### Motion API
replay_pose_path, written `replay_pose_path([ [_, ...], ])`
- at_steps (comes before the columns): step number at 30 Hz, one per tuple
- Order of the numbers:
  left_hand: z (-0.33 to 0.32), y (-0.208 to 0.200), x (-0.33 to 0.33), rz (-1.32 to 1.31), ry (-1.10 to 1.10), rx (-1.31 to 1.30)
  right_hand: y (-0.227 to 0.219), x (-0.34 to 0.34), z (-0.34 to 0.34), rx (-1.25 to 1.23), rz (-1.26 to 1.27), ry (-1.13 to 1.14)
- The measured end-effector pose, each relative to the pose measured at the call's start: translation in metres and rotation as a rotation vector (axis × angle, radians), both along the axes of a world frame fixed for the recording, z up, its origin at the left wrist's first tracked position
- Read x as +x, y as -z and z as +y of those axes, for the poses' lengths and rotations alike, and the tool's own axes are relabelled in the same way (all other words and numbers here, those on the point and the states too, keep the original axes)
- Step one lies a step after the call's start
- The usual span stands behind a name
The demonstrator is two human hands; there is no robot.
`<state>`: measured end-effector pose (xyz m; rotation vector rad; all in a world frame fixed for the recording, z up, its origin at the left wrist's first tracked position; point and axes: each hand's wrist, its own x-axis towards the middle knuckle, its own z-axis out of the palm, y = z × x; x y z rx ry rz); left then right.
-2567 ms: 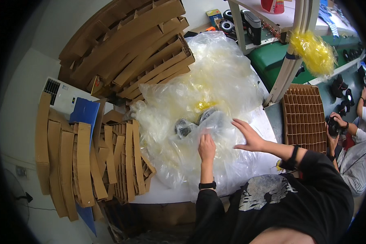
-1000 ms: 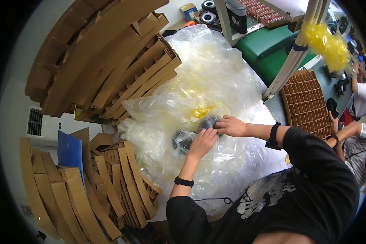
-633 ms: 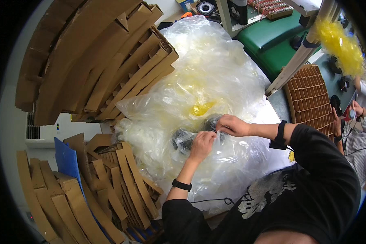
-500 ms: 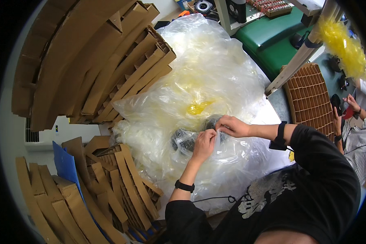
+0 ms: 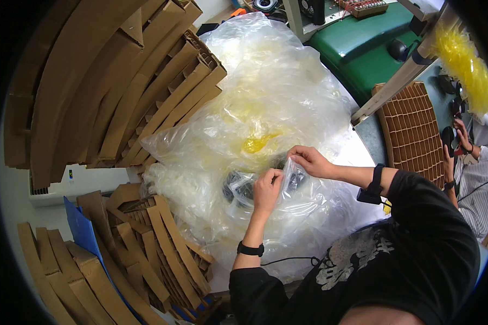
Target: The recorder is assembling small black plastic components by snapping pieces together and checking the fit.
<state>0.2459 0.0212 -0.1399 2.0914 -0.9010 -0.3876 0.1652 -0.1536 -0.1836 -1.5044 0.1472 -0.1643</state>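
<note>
A clear plastic bag [image 5: 303, 203] lies in front of me, with dark rounded objects [image 5: 238, 187] showing through the film; their kind I cannot make out. My right hand [image 5: 312, 162] pinches the bag's edge between thumb and fingertips. Close by on its left, my left hand [image 5: 268, 189] is closed on the same film, its fingers partly hidden. A strip of the bag stretches between the two hands. Under and beyond it spreads a big heap of clear and yellowish plastic bags [image 5: 276, 81], with a bright yellow patch [image 5: 257, 143] just past my hands.
Cardboard dividers [image 5: 87, 92] are stacked high on the left, with more cardboard [image 5: 168, 244] and a blue sheet [image 5: 83, 225] nearer. At the right stand a metal post [image 5: 385, 97], a partitioned brown box [image 5: 412, 130] and a green machine cover [image 5: 358, 40]. Another person's hands [image 5: 461, 135] handle dark parts at far right.
My hands have moved slightly apart, the left one lower, and the film between them is drawn up into a taller strip. The view has shifted a little.
</note>
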Motion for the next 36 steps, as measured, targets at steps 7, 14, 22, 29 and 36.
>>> replay_pose_path([
  [7, 0.011, 0.040, 0.020, 0.589, -0.130, -0.113, 0.007, 0.027, 0.002, 0.258, 0.268, -0.119],
  [14, 0.066, 0.053, 0.057, 0.884, -0.370, -0.646, 0.038, 0.009, -0.063, 0.556, 0.305, 0.035],
  [22, 0.058, 0.022, 0.045, 0.254, -0.555, -0.239, 0.010, -0.051, -0.035, -1.012, -0.332, -0.770],
  [29, 0.059, -0.003, 0.021, -0.413, -0.285, 0.176, 0.013, -0.077, -0.025, -0.700, -0.099, -0.447],
  [36, 0.011, -0.018, -0.053, -0.735, 0.276, 0.133, -0.019, -0.030, -0.012, -0.817, -0.295, -0.113],
])
